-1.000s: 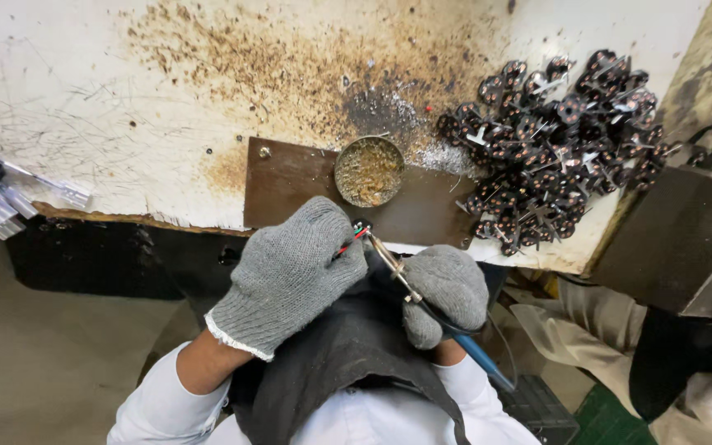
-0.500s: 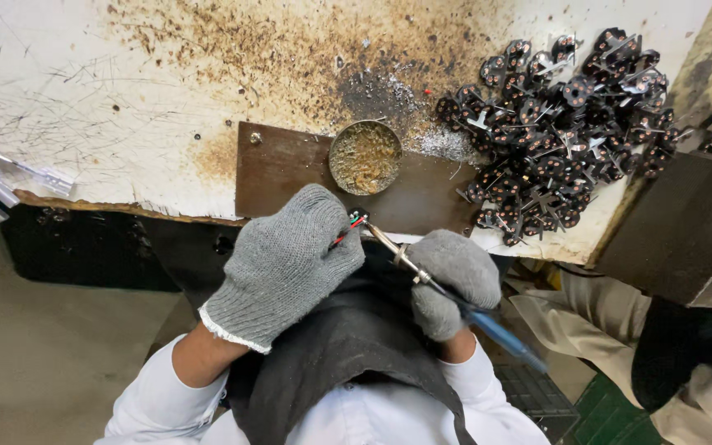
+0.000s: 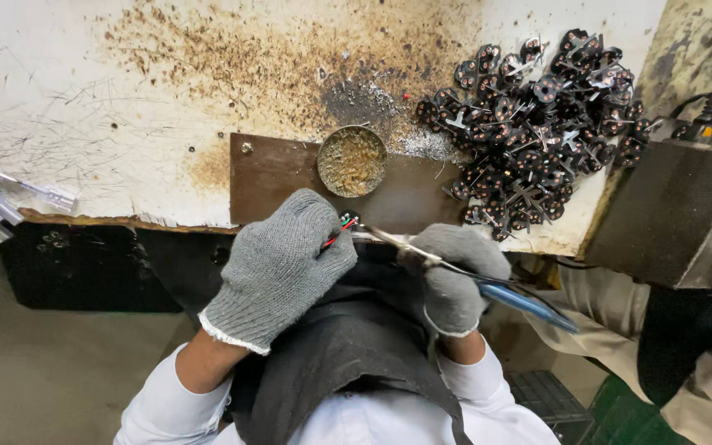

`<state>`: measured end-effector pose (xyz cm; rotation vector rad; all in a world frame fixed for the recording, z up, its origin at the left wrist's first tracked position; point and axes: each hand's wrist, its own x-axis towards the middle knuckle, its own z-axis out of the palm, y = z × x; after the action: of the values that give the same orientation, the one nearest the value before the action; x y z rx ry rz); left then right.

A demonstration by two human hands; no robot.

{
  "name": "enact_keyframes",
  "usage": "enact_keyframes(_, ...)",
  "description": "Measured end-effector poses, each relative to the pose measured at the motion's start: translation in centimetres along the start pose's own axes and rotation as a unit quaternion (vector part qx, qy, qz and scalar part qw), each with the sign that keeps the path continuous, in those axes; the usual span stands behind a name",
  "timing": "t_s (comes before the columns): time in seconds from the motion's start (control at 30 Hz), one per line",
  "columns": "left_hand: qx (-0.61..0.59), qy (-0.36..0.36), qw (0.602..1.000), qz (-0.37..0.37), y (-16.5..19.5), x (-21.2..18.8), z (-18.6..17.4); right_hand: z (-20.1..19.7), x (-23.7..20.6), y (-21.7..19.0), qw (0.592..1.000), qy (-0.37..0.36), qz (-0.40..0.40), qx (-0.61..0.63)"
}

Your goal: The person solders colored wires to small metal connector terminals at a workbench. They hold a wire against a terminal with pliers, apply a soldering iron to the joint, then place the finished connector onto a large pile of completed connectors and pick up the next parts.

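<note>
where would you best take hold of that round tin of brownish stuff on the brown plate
Grip the round tin by its outer rim, from above, fingers on opposite sides. It sits upright and open-topped on the brown plate, so the contents stay clear. Come from the near-left side: the pile of black parts crowds its right.

- Thin red wire piece (image 3: 335, 240), pinched at the glove fingertips, just below the round tin (image 3: 353, 161).
- Blue-handled pliers (image 3: 463, 272), lying slanted, metal tips pointing toward the tin.
</note>
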<state>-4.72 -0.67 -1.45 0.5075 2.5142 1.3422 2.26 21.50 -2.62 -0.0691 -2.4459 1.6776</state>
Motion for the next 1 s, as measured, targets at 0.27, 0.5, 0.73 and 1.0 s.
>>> enact_keyframes(0.27,-0.001,0.006,1.000,0.007,-0.2,-0.1,-0.1,0.8,-0.9,2.7,0.950,0.198,-0.114,-0.214)
enact_keyframes(0.5,-0.004,0.031,1.000,0.002,0.3,0.0,-0.3,2.5,-2.0,2.6,0.955,0.279,-0.048,0.089)
enact_keyframes(0.73,-0.004,0.031,0.999,0.003,-0.5,-0.4,0.4,2.0,-0.5,1.9,0.967,0.160,-0.056,-0.189)
enact_keyframes(1.0,-0.016,0.035,0.999,0.007,-0.4,-0.4,0.1,2.9,-1.0,2.3,0.923,0.114,-0.193,-0.314)
